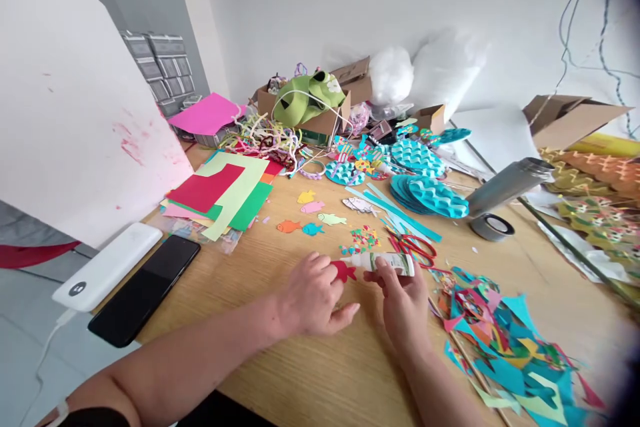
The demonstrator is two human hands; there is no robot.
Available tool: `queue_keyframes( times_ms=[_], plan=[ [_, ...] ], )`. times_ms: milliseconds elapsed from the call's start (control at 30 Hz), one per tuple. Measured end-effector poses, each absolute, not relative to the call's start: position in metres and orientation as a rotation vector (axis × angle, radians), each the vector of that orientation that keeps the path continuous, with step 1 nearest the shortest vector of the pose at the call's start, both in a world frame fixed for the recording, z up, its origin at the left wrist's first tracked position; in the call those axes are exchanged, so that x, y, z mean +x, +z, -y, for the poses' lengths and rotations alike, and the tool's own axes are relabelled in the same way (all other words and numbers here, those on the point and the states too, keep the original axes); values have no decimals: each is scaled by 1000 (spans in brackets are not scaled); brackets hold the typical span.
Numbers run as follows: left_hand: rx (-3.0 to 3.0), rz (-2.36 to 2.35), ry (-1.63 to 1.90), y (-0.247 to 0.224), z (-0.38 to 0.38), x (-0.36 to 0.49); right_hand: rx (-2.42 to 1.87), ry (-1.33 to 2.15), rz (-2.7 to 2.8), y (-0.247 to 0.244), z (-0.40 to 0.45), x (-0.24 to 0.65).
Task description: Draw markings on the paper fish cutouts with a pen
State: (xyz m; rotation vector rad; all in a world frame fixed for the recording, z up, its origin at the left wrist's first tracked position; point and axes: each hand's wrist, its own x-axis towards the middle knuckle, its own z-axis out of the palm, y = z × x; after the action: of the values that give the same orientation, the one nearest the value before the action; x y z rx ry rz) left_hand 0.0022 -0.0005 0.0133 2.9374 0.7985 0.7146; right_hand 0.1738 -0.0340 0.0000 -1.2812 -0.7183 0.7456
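Note:
A white glue bottle (395,263) lies sideways in my right hand (404,300), its nozzle pointing left at a red paper fish (345,271). My left hand (315,297) is closed beside that fish, its fingertips at the fish's left part, which they hide. Beyond my hands lie several cut paper fish: an orange one (289,226), a blue one (313,229), a pale green one (332,219), a pink one (313,207) and a yellow one (306,197). Small paper bits (361,240) lie just behind the bottle, near red-handled scissors (417,248).
Coloured paper sheets (225,193), a black phone (150,287) and a white power bank (107,267) are at left. Blue paper discs (425,195), a metal bottle (510,187) and a tape roll (492,227) stand behind right. Paper scraps (505,333) cover the right front.

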Motion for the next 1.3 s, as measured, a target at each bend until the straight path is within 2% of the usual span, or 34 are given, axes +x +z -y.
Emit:
queue_keyframes(
  times_ms=[200,500,867,1300],
  plan=[
    [2913,-1005,453,16,16,8,-1362,648,897,11,22,165],
    [2784,-1176,253,21,15,8,-1522,326,1085,-14,17,172],
    [2743,-1195,295,24,15,8,-1571,278,1158,-15,16,177],
    [2770,-1189,190,21,15,10,-1600,255,1177,-16,16,177]
  ],
)
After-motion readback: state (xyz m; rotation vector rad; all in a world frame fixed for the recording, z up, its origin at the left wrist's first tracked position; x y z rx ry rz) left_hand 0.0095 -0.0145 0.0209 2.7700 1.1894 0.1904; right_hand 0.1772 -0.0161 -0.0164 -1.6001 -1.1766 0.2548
